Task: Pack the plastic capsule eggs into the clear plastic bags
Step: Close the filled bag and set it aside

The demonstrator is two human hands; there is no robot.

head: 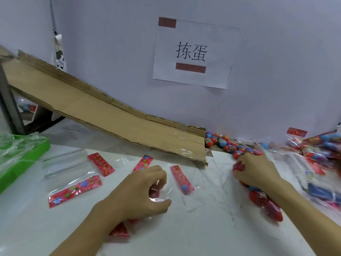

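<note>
Pinching a red capsule egg (239, 167) at its fingertips, the right hand (258, 170) sits at about 3 o'clock on the white table (166, 237), fingers curled round the egg, which pokes out on the hand's left side. Under that wrist, toward 4 o'clock, a filled clear bag (265, 202) holds more red and blue eggs in a row; motion blur makes it hard to tell whether the palm touches it. At centre, the left hand (144, 191) has its fingers bent and its thumb stretched forward, pinching the mouth of an empty clear bag (158, 194) between fingertips and thumb; the bag's red header (119, 230) shows below the wrist. Around it lie further flat bags with red flowered headers (181, 179), from 9 o'clock to centre. A loose pile of eggs (227, 143) rests against the wall at 2 o'clock, just beside the low end of a cardboard ramp (110, 115) that rises toward 10 o'clock. Packed bags (321, 145) are heaped at the right edge, a green tray (27, 156) sits at 9 o'clock, and a paper sign (191, 52) is taped to the wall at 12 o'clock.
</note>
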